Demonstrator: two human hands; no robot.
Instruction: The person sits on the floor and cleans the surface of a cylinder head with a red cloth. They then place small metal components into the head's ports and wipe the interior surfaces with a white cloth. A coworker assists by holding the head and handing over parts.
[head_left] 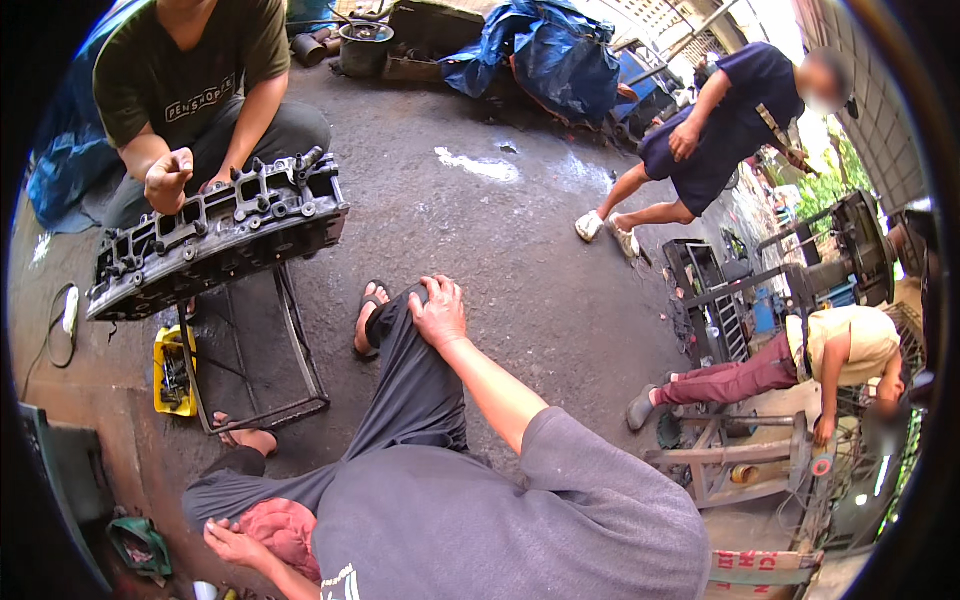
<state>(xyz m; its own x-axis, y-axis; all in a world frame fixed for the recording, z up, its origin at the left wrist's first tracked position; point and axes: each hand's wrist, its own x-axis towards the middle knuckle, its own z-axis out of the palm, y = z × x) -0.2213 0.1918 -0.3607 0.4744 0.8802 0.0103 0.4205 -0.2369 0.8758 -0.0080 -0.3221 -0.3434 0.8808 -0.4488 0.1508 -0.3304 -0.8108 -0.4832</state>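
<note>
Resting flat on the knee [405, 310] mid-frame, the right hand [438, 312] has its fingers spread and empty; the left hand [235, 543], lower left, loosely touches a red rag [282, 530] beside it.

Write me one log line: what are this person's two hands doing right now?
right hand: flat on own knee, holds nothing | left hand: on red cloth at lap | ahead: co-worker's hands on engine cylinder head

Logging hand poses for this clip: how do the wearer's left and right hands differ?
The right hand lies flat on the raised knee, arm stretched forward; the left hand sits low by the hip, touching a reddish cloth. The right holds nothing. Both are bare.
</note>
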